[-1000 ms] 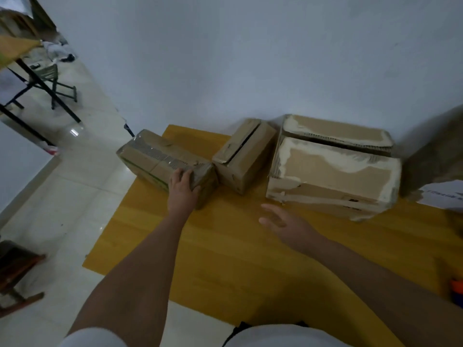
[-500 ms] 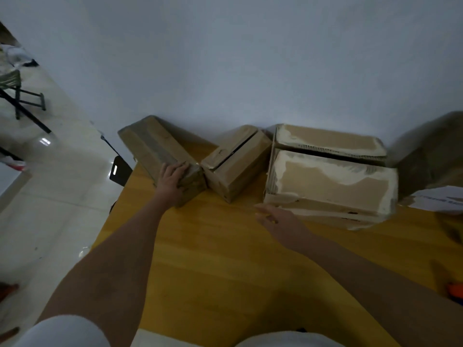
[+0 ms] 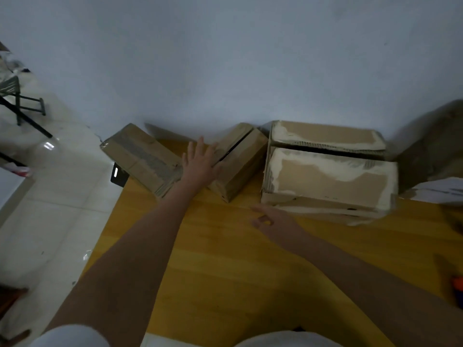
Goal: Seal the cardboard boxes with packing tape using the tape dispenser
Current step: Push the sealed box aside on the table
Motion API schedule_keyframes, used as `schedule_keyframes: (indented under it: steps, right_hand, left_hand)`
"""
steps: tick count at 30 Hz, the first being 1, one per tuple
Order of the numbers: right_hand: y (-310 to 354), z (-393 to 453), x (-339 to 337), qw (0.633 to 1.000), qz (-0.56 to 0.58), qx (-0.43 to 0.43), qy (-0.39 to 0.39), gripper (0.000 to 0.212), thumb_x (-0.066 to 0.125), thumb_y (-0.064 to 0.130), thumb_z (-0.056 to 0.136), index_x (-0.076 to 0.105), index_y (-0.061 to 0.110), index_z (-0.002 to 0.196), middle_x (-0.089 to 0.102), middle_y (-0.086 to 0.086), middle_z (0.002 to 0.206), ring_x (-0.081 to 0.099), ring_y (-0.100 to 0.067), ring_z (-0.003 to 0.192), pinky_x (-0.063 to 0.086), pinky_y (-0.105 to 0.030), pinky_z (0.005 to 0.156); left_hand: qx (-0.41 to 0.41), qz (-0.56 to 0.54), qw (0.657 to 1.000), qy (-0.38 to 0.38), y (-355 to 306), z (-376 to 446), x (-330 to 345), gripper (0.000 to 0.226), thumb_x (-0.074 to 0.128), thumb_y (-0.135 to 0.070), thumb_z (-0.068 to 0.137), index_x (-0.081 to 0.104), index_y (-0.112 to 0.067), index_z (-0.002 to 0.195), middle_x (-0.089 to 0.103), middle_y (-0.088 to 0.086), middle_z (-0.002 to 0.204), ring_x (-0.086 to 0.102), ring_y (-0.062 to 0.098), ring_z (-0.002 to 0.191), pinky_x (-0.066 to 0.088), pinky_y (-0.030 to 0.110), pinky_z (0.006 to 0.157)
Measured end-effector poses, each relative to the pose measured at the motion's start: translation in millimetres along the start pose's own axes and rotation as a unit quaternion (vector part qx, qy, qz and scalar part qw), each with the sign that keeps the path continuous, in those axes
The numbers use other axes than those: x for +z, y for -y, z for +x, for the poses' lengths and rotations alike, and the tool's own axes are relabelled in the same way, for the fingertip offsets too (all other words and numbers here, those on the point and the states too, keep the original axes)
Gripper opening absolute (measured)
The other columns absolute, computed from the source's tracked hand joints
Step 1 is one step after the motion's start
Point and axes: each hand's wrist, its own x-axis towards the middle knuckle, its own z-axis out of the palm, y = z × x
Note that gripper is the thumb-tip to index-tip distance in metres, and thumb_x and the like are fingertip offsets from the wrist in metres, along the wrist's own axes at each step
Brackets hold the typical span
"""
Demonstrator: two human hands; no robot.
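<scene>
Cardboard taped box [image 3: 144, 159] overhangs the table [image 3: 225, 271] edge; left hand [image 3: 200, 164], fingers spread flat, holding nothing, could tip it off; right hand [image 3: 273, 221] hovers loosely curled, empty.

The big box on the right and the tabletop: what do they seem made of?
Big box: brown corrugated cardboard, matte; its facing is torn to pale patches and fluting shows along the top edge. Tabletop: probably wood or wood-look laminate, yellow, with a faint grain and a smooth look.

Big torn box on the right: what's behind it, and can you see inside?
Behind the big torn box the white wall rises directly. A dark slit separates its top flaps; the inside is hidden.
</scene>
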Motion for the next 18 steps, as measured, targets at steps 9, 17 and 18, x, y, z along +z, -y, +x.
schedule_keyframes:
  steps: [9, 17, 18]
  right_hand:
    - [-29.9, -32.7, -13.7, 0.999, -0.035, 0.015, -0.026, 0.053, 0.052, 0.044, 0.098, 0.037, 0.034, 0.147, 0.041, 0.01, 0.149, 0.05, -0.011, 0.124, 0.048, -0.027, 0.092]
    - [-59.3, -57.4, -3.6, 0.929, -0.362, -0.075, 0.029, 0.058, 0.044, 0.045, 0.1, 0.022, 0.028, 0.152, 0.007, 0.008, 0.163, 0.008, -0.017, 0.149, 0.025, -0.041, 0.117]
    - [-63.8, -59.8, -2.2, 0.927, -0.367, -0.072, 0.037, 0.059, 0.044, 0.045, 0.1, 0.021, 0.027, 0.152, 0.006, 0.007, 0.163, 0.008, -0.018, 0.149, 0.024, -0.042, 0.117]
  left_hand:
    - [-0.066, 0.068, 0.99, 0.106, -37.5, -14.3, 21.7, 0.092, 0.054, -0.074, 0.082, 0.005, -0.041, 0.153, 0.004, 0.013, 0.162, 0.025, 0.053, 0.139, 0.012, 0.065, 0.115]
    - [-0.071, 0.089, 0.985, 0.126, -25.5, -135.8, 30.4, 0.091, 0.047, -0.075, 0.085, -0.003, -0.042, 0.153, -0.002, 0.008, 0.164, 0.026, 0.047, 0.14, 0.029, 0.057, 0.111]
    - [-0.073, 0.079, 0.985, 0.133, -21.2, -149.2, 31.3, 0.091, 0.048, -0.074, 0.085, -0.004, -0.043, 0.153, -0.004, 0.006, 0.164, 0.023, 0.046, 0.141, 0.03, 0.057, 0.111]
